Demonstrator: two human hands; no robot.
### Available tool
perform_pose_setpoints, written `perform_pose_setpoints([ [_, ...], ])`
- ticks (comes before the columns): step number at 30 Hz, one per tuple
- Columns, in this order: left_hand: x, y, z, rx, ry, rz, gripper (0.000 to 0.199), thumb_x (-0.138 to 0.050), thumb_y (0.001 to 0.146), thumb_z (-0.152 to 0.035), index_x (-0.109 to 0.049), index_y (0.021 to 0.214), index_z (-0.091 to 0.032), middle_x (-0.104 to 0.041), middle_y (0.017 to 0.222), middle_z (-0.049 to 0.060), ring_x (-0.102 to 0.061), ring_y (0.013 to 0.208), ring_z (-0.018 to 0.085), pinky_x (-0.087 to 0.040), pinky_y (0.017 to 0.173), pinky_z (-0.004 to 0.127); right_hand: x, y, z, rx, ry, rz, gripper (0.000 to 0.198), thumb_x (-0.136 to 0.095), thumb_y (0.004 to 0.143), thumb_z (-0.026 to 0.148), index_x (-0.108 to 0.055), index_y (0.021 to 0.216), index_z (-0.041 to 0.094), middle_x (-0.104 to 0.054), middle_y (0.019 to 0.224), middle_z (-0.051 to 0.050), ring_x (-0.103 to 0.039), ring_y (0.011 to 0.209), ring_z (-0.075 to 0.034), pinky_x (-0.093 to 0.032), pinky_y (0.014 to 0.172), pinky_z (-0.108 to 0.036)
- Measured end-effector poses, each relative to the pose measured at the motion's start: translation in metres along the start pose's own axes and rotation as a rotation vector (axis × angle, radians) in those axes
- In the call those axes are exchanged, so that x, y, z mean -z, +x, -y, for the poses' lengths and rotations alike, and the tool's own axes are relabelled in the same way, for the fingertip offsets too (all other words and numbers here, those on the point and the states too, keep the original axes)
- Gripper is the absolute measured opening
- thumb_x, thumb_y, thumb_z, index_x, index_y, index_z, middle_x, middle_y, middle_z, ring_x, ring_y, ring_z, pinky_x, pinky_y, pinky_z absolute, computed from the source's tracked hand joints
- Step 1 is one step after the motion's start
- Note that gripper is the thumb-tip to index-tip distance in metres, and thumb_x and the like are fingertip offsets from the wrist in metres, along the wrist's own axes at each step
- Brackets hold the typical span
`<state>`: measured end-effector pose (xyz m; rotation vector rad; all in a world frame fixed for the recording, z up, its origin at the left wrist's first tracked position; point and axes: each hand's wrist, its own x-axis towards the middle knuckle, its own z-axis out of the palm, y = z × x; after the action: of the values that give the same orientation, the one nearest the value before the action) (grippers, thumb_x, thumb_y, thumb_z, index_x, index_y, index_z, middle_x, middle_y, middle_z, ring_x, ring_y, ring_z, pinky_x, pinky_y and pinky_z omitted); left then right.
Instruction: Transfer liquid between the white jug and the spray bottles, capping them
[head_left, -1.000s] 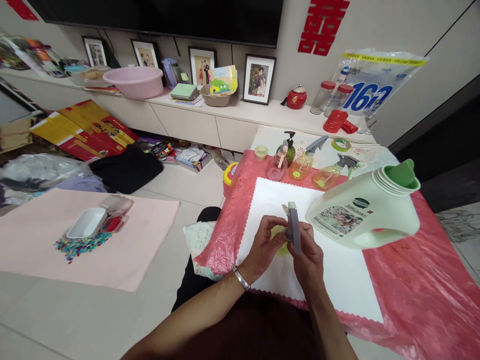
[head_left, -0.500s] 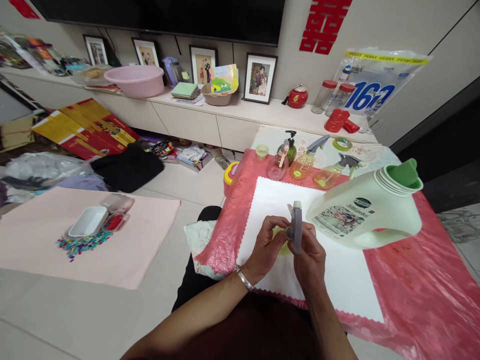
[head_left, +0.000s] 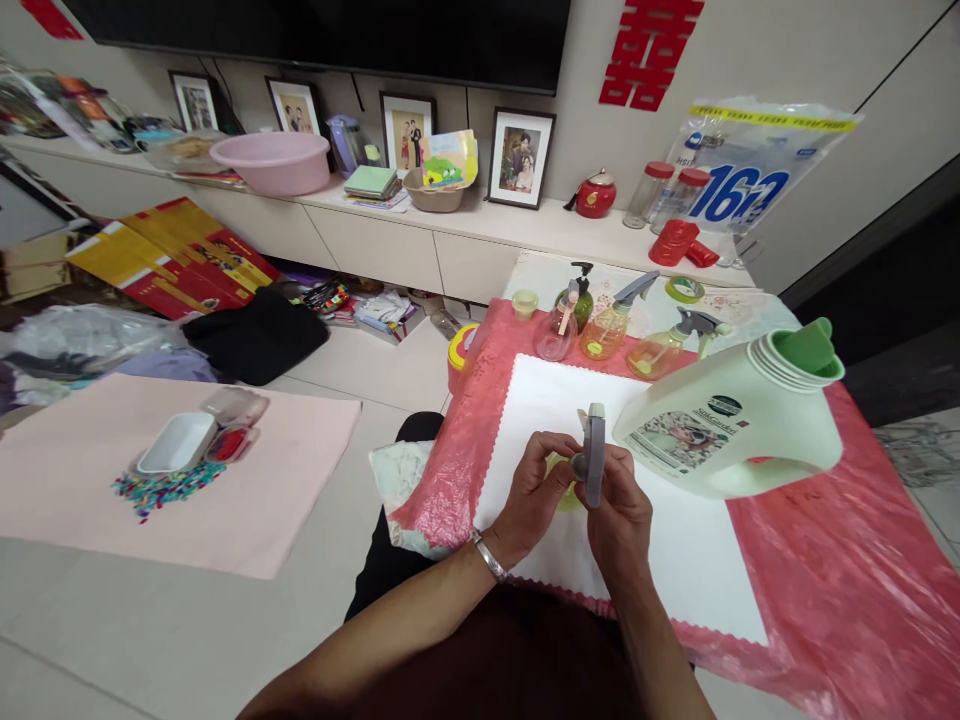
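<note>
Over the white mat on the red-covered counter, holds a grey spray head upright in front of the chest, with a yellow bottle partly visible between and behind the fingers. Grips the spray head from one side with the left hand, pressing thumb and fingertips near its round part, and from the other with the right hand, curling the fingers behind it. Probably pinches from both sides to stop so narrow a piece from twisting. Cannot tell, because of the covering fingers, the fit between head and bottle. Bends both wrists inward, seemingly for an easy view from above. Has a large pale green jug just beyond the right hand, perhaps to stay within reach without crowding the wrists. Has a pink bottle, an amber bottle and a pale yellow bottle loosely lined up past the mat's far edge, near a dark green pump bottle, likely set there to give both hands room.
</note>
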<state>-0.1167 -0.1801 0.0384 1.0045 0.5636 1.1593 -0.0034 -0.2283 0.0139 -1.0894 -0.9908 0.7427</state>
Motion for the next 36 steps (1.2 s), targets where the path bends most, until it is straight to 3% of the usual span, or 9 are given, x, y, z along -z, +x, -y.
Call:
perform_pose_setpoints([
  [8,0.003,0.002,0.002,0.029,0.0,0.023,0.027,-0.072,0.094,-0.048,-0.064,0.095,-0.022,-0.068,0.109,0.006,-0.064,0.107,0.022,-0.049,0.102,0.04,0.001,0.004,0.013,0.037,-0.106,0.011,0.03,-0.076,0.09,0.031,-0.077,0.12,0.028,-0.058,0.122,-0.009,-0.054,0.122,-0.024,-0.049,0.097,-0.034],
  [11,0.009,0.001,0.005,0.045,0.056,0.059,0.026,-0.071,0.095,-0.046,-0.067,0.105,-0.022,-0.068,0.119,0.007,-0.063,0.118,0.024,-0.046,0.108,0.043,0.005,0.008,0.013,0.026,-0.08,0.012,0.027,-0.078,0.089,0.032,-0.077,0.117,0.028,-0.06,0.121,-0.008,-0.055,0.12,-0.024,-0.05,0.099,-0.035],
  [15,0.023,-0.003,0.009,0.114,0.186,0.091,0.05,-0.074,0.091,-0.053,-0.062,0.13,-0.025,-0.063,0.135,0.01,-0.057,0.13,0.028,-0.042,0.115,0.047,0.011,0.014,0.011,-0.04,0.003,-0.009,0.026,-0.08,0.088,0.034,-0.078,0.113,0.026,-0.062,0.119,-0.008,-0.058,0.115,-0.023,-0.051,0.096,-0.035],
  [18,0.033,-0.008,0.012,0.181,0.218,0.119,0.061,-0.077,0.086,-0.057,-0.06,0.136,-0.026,-0.058,0.145,0.011,-0.052,0.138,0.031,-0.038,0.119,0.05,0.015,0.022,0.015,-0.091,0.099,-0.067,0.03,-0.083,0.084,0.039,-0.078,0.11,0.025,-0.065,0.117,-0.009,-0.061,0.109,-0.023,-0.053,0.094,-0.039],
  [22,0.037,-0.011,0.011,0.315,0.003,0.149,0.07,-0.08,0.083,-0.06,-0.059,0.14,-0.026,-0.06,0.146,0.012,-0.055,0.137,0.031,-0.041,0.116,0.05,0.016,0.034,0.031,-0.143,0.231,-0.133,0.035,-0.087,0.079,0.046,-0.077,0.107,0.026,-0.068,0.112,-0.009,-0.065,0.102,-0.024,-0.055,0.093,-0.048],
  [28,0.027,-0.007,-0.009,0.572,-0.378,0.162,0.048,-0.074,0.09,-0.051,-0.067,0.13,-0.027,-0.065,0.141,0.012,-0.068,0.119,0.03,-0.06,0.091,0.045,0.012,0.052,0.066,-0.167,0.316,-0.154,0.039,-0.093,0.07,0.046,-0.078,0.1,0.027,-0.065,0.119,-0.006,-0.064,0.107,-0.024,-0.054,0.101,-0.05],
  [32,0.02,-0.005,-0.023,0.573,-0.475,0.257,0.051,-0.084,0.083,-0.043,-0.069,0.128,-0.024,-0.067,0.139,0.013,-0.068,0.119,0.031,-0.061,0.093,0.046,0.008,0.06,0.083,-0.146,0.317,-0.126,0.036,-0.091,0.073,0.044,-0.077,0.101,0.026,-0.064,0.12,-0.006,-0.063,0.109,-0.023,-0.051,0.106,-0.049],
  [36,0.013,-0.007,-0.03,0.507,-0.489,0.223,0.061,-0.093,0.075,-0.041,-0.069,0.127,-0.023,-0.066,0.139,0.014,-0.068,0.12,0.03,-0.059,0.094,0.042,0.004,0.063,0.092,-0.086,0.263,-0.074,0.038,-0.087,0.08,0.047,-0.076,0.109,0.026,-0.063,0.123,-0.007,-0.063,0.115,-0.024,-0.046,0.114,-0.051],
])
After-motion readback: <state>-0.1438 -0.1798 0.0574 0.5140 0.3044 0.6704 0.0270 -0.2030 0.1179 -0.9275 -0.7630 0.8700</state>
